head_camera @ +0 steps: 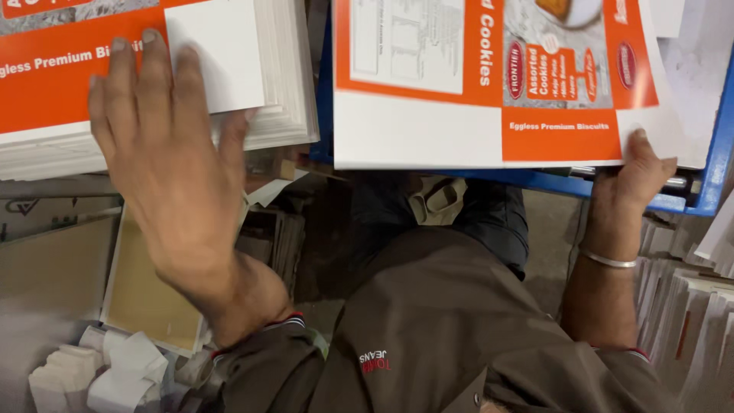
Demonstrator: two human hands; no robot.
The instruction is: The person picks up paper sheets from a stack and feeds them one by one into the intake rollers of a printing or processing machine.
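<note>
Sorting printed carton sheets seems the step in hand: the orange-and-white stack (pixel 260 115) lies under the flat, open-fingered left hand (pixel 164 145), while the right hand (pixel 638 172) pinches the single sheet (pixel 428 130)'s lower corner over the blue tray (pixel 711 191), needing a clean lift across.

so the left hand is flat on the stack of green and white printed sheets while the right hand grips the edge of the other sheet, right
Not quite: the colour is wrong. The head view shows the left hand lying flat on a stack of orange and white printed sheets, not green and white. The rest holds: the right hand grips the lower edge of the other printed sheet.
</note>
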